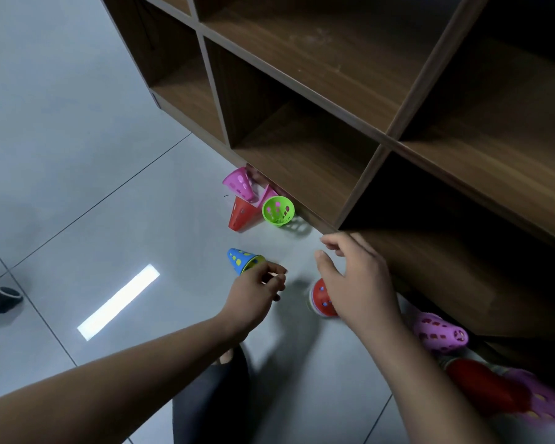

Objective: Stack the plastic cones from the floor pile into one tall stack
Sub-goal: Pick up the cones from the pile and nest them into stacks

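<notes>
Perforated plastic cones lie scattered on the grey tiled floor. A blue cone [241, 259] lies on its side; my left hand [259, 291] hovers just beside its rim with fingers curled, holding nothing I can see. My right hand [354, 277] is spread open above a red cone [321, 298], which it partly hides. Against the shelf base lie a pink cone [240, 184], a red cone [240, 214] and a green cone [278, 211]. Another pink cone [438, 334] lies at the right, with blurred red and pink cones [507, 392] in the lower right corner.
A dark wooden shelf unit [350, 123] with open compartments fills the upper right; its bottom edge overhangs the cones. A dark shoe or object [0, 298] sits at the left edge. My dark-trousered leg [212, 398] is below the hands. A bright light reflection marks the floor.
</notes>
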### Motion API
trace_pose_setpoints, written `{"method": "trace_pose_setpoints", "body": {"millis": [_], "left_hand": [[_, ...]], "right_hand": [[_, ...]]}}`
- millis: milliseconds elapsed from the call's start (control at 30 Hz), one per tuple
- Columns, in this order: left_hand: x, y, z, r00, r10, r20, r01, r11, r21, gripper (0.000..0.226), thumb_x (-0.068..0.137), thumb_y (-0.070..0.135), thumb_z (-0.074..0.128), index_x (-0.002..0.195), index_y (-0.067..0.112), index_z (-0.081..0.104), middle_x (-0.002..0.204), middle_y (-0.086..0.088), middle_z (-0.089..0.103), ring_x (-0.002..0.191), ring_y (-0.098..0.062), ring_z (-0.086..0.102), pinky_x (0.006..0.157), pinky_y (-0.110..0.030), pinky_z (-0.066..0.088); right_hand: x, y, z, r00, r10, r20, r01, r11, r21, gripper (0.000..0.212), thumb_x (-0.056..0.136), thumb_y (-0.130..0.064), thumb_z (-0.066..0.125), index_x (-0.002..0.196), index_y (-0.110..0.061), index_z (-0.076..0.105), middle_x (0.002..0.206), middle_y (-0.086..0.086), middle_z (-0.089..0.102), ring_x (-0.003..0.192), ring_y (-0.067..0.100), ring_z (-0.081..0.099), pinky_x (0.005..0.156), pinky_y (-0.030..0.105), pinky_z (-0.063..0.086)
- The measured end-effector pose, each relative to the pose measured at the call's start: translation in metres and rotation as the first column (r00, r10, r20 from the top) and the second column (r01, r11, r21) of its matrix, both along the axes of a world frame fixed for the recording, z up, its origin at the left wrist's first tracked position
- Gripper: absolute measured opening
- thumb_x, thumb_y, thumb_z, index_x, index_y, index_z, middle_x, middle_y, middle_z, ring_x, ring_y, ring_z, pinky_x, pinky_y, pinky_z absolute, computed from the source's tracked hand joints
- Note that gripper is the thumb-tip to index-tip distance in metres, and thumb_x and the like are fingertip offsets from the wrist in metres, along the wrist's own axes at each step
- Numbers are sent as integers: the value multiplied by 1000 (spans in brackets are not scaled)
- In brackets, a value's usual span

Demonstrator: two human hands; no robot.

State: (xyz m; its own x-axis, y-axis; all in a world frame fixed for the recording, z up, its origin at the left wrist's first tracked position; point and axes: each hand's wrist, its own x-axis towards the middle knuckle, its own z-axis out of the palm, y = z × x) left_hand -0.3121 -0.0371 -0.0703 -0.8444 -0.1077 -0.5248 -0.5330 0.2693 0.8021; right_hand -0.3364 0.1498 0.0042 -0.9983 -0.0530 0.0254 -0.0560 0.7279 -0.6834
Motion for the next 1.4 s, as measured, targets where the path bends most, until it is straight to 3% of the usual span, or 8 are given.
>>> {"method": "trace_pose_setpoints", "body": {"millis": [233, 400, 567, 700, 867, 1133, 1233, 1400], "left_hand": [[-3, -39, -13, 991, 129, -29, -131, 989, -68, 22, 101, 25, 61, 119, 38, 59, 86, 0, 78, 69, -18, 75, 65, -28, 50], [1, -59, -18, 976, 207, -61, -212, 972, -104, 12, 101, 29, 64, 106, 35, 72, 91, 7, 79, 73, -12, 77, 81, -37, 59], [3, -75, -17, 975, 198, -103, -218, 945, -243, 16, 97, 25, 67, 86, 32, 75, 83, 16, 77, 80, -4, 71, 75, -31, 55], [4, -80, -7, 972, 197, -127, -223, 943, -245, 17, 94, 21, 71, 102, 36, 68, 81, 15, 77, 71, -2, 66, 57, -16, 43], [5, -80, 8, 970, 195, -148, -219, 962, -165, 28, 93, 27, 78, 114, 38, 62, 80, 12, 77, 75, -4, 68, 66, -26, 48], [-1, -73, 37, 935, 264, -237, -280, 959, -33, 19, 99, 23, 71, 113, 35, 67, 85, 3, 78, 81, -18, 72, 70, -39, 56], [-5, -65, 46, 925, 296, -237, -295, 955, 44, 17, 101, 20, 69, 114, 31, 71, 86, 2, 78, 81, -14, 72, 66, -28, 55], [-11, -40, 55, 937, 301, -175, -259, 938, 229, 18, 104, 10, 63, 113, 18, 77, 81, 1, 74, 72, -11, 61, 60, -20, 47]], "right_hand": [[-54, -61, -41, 958, 233, 165, -264, 942, 206, 33, 93, -20, 60, 126, -21, 62, 126, 4, 57, 112, 33, 58, 93, 46, 51], [-74, -86, -55, 911, 261, 319, -371, 858, 355, 47, 98, -16, 54, 144, -20, 46, 148, 6, 43, 126, 38, 52, 97, 46, 47], [-76, -100, -59, 882, 243, 403, -409, 819, 402, 54, 97, -6, 51, 146, -26, 50, 152, 3, 37, 129, 34, 53, 96, 42, 48], [-70, -103, -61, 917, 198, 347, -355, 804, 477, 44, 96, -4, 52, 137, -19, 59, 143, 5, 48, 126, 32, 55, 98, 40, 47], [-55, -96, -60, 974, 178, 143, -223, 875, 429, 32, 90, -3, 55, 116, -19, 64, 122, 1, 57, 108, 29, 60, 81, 37, 47], [-24, -52, 3, 975, 25, -222, -27, 1000, -5, 16, 96, -6, 64, 100, -21, 65, 99, -5, 63, 85, 18, 62, 74, 37, 52], [-11, -27, 30, 984, -151, -97, 117, 949, -293, 16, 101, -10, 62, 106, -25, 60, 93, -9, 68, 84, 11, 67, 74, 28, 53], [4, 11, 34, 943, -296, 152, 323, 710, -626, 17, 106, -8, 56, 116, -21, 60, 75, 4, 67, 59, 13, 57, 54, 21, 45]]}}
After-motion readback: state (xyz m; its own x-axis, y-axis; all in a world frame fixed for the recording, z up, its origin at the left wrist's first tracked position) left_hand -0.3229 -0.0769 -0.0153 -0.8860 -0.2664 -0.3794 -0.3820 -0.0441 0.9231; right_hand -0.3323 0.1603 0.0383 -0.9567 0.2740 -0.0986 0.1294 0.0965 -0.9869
